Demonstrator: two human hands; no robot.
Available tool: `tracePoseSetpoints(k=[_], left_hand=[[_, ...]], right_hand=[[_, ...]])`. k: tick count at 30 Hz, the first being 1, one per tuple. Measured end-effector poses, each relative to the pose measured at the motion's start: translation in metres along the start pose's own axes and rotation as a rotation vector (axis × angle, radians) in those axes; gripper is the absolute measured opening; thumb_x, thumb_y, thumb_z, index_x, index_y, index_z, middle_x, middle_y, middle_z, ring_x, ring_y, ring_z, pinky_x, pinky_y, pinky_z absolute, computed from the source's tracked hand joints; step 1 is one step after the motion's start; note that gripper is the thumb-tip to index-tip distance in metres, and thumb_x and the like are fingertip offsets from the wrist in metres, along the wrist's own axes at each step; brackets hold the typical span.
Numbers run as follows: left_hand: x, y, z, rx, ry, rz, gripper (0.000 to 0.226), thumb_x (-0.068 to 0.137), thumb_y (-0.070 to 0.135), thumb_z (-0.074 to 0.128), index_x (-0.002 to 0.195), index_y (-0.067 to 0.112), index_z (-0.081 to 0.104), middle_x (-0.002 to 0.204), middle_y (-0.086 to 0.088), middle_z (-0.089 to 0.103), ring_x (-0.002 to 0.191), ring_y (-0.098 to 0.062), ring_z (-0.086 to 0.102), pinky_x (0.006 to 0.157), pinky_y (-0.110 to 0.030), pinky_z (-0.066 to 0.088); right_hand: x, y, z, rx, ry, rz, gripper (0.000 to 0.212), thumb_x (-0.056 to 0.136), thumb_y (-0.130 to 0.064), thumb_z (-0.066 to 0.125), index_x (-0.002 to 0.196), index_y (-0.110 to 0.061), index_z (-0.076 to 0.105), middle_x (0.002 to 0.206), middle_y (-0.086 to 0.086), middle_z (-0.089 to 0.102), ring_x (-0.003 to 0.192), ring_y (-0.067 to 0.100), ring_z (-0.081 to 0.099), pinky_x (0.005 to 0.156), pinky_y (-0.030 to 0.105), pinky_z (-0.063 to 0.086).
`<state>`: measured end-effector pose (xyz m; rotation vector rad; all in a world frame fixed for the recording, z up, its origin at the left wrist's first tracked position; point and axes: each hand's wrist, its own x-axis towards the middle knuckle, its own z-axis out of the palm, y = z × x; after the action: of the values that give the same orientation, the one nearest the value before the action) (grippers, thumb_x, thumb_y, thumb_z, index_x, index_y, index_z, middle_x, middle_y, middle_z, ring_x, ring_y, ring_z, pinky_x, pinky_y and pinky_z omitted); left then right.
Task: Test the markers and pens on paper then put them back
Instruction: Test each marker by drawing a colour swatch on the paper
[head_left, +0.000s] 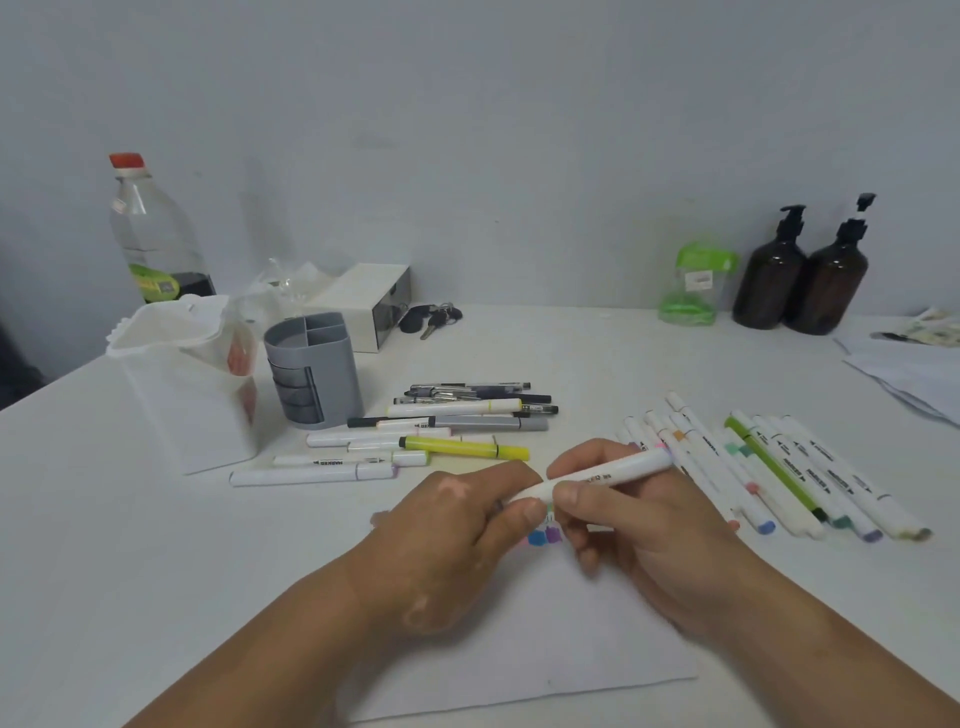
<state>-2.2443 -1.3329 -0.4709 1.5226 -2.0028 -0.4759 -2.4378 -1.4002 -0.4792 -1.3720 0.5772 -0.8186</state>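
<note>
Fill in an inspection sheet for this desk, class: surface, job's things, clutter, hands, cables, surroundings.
Surface: white table, paper sheet with colour swatches.
Job's things: white marker held over the paper; pen pile beside grey organiser; marker row at right.
Clutter: plastic bottle, white holder, white box, keys, green pouch, two amber pump bottles, loose papers.
Hands: left hand and right hand both grip the white marker.
Cables: nothing seen.
Surroundings: plain pale wall.
</note>
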Motion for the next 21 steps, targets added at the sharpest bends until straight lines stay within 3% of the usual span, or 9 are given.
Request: tracePoseSetpoints(k=[3,6,7,9,11,14,18,21], left_hand=[[0.0,0.003,0.0,-0.012,0.012,0.034,0.037,0.097,0.061,0.037,0.106,0.038,0.065,0.073,0.017,0.056,0.07,-0.005,0.05,0.063,-0.015,0.036],[-0.001,-0.001,0.001,0.029,0.052,0.019,0.035,0.091,0.064,0.055,0.117,0.041,0.06,0.069,0.027,0.054,0.065,0.002,0.049,0.06,-0.012,0.034],[-0.001,-0.003,0.003,0.071,0.042,-0.021,0.048,0.084,0.07,0.061,0.124,0.045,0.052,0.07,0.026,0.054,0.067,0.005,0.05,0.063,-0.012,0.037],[-0.001,-0.007,0.006,0.165,-0.013,-0.099,0.075,0.069,0.084,0.062,0.134,0.052,0.041,0.092,0.03,0.057,0.083,0.008,0.051,0.08,-0.019,0.046],[-0.001,-0.007,0.009,0.248,-0.065,-0.139,0.085,0.066,0.088,0.058,0.139,0.049,0.04,0.12,0.024,0.057,0.098,0.0,0.047,0.087,-0.025,0.043],[0.001,-0.006,0.009,0.326,-0.103,-0.143,0.082,0.069,0.087,0.057,0.14,0.048,0.042,0.122,0.019,0.059,0.099,-0.006,0.045,0.079,-0.025,0.035],[0.0,-0.012,0.002,0.309,-0.134,-0.167,0.078,0.07,0.084,0.061,0.139,0.048,0.046,0.118,0.019,0.061,0.102,-0.007,0.051,0.09,-0.028,0.045],[-0.001,-0.015,0.0,0.308,-0.142,-0.177,0.077,0.07,0.083,0.062,0.138,0.05,0.047,0.112,0.019,0.06,0.098,-0.006,0.049,0.085,-0.026,0.044]], right_hand=[[-0.001,0.001,0.002,-0.068,-0.008,-0.015,0.023,0.068,-0.031,0.083,0.084,-0.016,0.073,0.072,0.017,0.065,0.06,0.021,0.057,0.051,0.03,0.047],[0.002,-0.002,0.0,-0.057,0.084,-0.05,0.011,0.073,-0.02,0.076,0.073,-0.014,0.067,0.061,0.012,0.058,0.053,0.02,0.051,0.047,0.027,0.045],[0.004,-0.004,-0.003,0.0,0.152,-0.052,0.009,0.072,-0.017,0.071,0.069,-0.015,0.063,0.057,0.009,0.052,0.05,0.02,0.047,0.045,0.026,0.042],[0.006,-0.008,-0.012,0.112,0.269,-0.049,0.008,0.07,-0.015,0.063,0.064,-0.017,0.059,0.053,0.006,0.046,0.047,0.019,0.043,0.042,0.026,0.038],[0.005,-0.01,-0.017,0.11,0.296,-0.025,0.007,0.07,-0.018,0.06,0.067,-0.015,0.065,0.055,0.009,0.05,0.047,0.02,0.047,0.041,0.028,0.04],[0.002,-0.005,-0.011,-0.007,0.231,0.072,0.018,0.071,-0.02,0.061,0.077,-0.01,0.075,0.063,0.015,0.061,0.052,0.021,0.057,0.044,0.03,0.048],[0.001,0.001,-0.006,-0.319,0.205,0.096,0.003,0.077,-0.015,0.072,0.074,-0.016,0.073,0.059,0.007,0.063,0.048,0.019,0.056,0.044,0.025,0.047],[0.0,0.004,-0.006,-0.491,0.236,0.099,0.013,0.083,-0.01,0.071,0.076,-0.02,0.073,0.055,0.003,0.064,0.044,0.017,0.055,0.043,0.024,0.045]])
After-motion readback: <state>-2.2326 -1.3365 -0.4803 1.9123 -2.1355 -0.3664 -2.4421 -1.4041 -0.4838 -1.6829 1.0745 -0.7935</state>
